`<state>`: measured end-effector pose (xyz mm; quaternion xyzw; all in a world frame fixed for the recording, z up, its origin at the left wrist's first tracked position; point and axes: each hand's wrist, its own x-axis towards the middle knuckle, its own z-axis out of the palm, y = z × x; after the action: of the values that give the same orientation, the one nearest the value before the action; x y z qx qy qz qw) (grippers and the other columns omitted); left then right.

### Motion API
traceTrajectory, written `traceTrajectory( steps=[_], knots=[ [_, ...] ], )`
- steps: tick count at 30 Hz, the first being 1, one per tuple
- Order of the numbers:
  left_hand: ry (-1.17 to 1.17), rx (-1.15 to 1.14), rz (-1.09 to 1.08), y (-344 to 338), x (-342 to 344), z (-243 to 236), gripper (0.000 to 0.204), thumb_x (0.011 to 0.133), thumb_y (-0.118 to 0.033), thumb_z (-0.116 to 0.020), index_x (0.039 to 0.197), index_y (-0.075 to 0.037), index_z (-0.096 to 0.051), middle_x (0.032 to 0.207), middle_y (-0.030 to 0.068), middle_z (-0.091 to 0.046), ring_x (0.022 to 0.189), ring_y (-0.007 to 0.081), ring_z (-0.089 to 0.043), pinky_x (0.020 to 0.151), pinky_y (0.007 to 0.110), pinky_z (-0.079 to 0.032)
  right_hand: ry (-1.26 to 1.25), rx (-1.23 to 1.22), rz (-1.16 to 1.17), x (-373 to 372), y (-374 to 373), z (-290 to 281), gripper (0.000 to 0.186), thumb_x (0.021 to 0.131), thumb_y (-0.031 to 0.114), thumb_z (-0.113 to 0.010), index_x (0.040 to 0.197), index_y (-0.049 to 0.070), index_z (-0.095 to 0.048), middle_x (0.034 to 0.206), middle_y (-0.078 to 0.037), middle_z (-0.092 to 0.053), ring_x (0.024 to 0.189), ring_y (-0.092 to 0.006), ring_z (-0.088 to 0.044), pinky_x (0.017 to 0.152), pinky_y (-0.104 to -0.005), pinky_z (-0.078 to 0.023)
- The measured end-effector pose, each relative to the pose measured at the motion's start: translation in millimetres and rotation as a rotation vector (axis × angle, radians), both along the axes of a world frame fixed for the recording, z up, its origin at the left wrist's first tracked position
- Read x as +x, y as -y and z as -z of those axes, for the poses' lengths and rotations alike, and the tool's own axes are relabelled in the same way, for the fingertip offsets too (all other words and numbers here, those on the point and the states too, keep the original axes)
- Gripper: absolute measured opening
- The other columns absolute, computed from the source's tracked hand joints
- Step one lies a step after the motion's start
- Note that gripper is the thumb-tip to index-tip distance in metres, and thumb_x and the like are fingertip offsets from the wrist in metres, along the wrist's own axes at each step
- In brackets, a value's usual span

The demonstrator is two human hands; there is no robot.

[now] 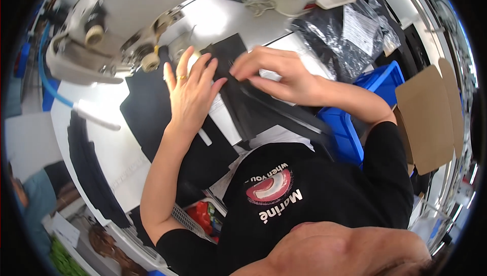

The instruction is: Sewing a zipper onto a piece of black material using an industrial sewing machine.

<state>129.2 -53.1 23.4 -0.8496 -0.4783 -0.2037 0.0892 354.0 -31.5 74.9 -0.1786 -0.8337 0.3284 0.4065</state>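
Note:
My left hand [190,93] has its fingers spread, with a gold ring on one, over a large black fabric piece [147,108] beside the sewing machine's needle area. Whether its fingertips press on the cloth is hard to see. My right hand [284,73] is bent inward, thumb and fingers pinched at the edge of a long black fabric strip [231,93]. That strip slants down toward my lap, and its lower end is blurred. The white sewing machine [137,2] reaches over the table just beyond my left fingertips.
A stack of dark fabric strips [91,164] lies along the table's left side, near a blue air hose [45,73] with a white end. On the right are a black plastic bag [329,38], a blue bin [340,129] and an open cardboard box [426,119].

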Motion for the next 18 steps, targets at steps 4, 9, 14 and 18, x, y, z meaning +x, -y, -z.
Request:
traceTrajectory(
  steps=[4,9,14,18],
  knots=[
    [-0.038,-0.072,-0.022,3,-4,0,0.028,0.077,-0.017,-0.071,0.102,-0.007,-0.066,0.120,0.0005,-0.058,0.133,0.0246,-0.039,0.104,0.067,-0.021,0.216,0.226,0.114,-31,-32,47,0.018,0.078,-0.003,-0.065,0.095,0.002,-0.063,0.101,-0.008,-0.065,0.086,-0.0240,-0.066,0.068,-0.0310,-0.056],
    [0.200,-0.067,-0.055,8,-1,2,0.033,0.069,-0.020,-0.078,0.098,-0.013,-0.064,0.113,-0.0061,-0.061,0.131,0.0223,-0.042,0.107,0.065,-0.012,0.324,0.451,0.145,-28,-36,56,0.025,0.072,0.001,-0.067,0.097,0.004,-0.064,0.102,-0.006,-0.065,0.079,-0.0220,-0.067,0.065,-0.0313,-0.056],
    [0.097,-0.017,-0.076,11,0,5,0.031,0.070,-0.020,-0.078,0.098,-0.016,-0.066,0.114,-0.0077,-0.061,0.127,0.0187,-0.045,0.110,0.063,-0.007,0.323,0.504,0.149,-30,-32,57,0.030,0.070,-0.003,-0.065,0.100,0.000,-0.065,0.106,-0.009,-0.065,0.088,-0.0256,-0.067,0.073,-0.0338,-0.056],
    [0.028,0.105,-0.049,10,-2,5,0.030,0.071,-0.019,-0.076,0.100,-0.017,-0.069,0.111,-0.0086,-0.062,0.121,0.0155,-0.049,0.112,0.060,-0.001,0.277,0.460,0.159,-30,-32,54,0.023,0.073,0.003,-0.064,0.095,0.001,-0.064,0.103,-0.010,-0.065,0.086,-0.0260,-0.066,0.072,-0.0339,-0.055]
  ],
)
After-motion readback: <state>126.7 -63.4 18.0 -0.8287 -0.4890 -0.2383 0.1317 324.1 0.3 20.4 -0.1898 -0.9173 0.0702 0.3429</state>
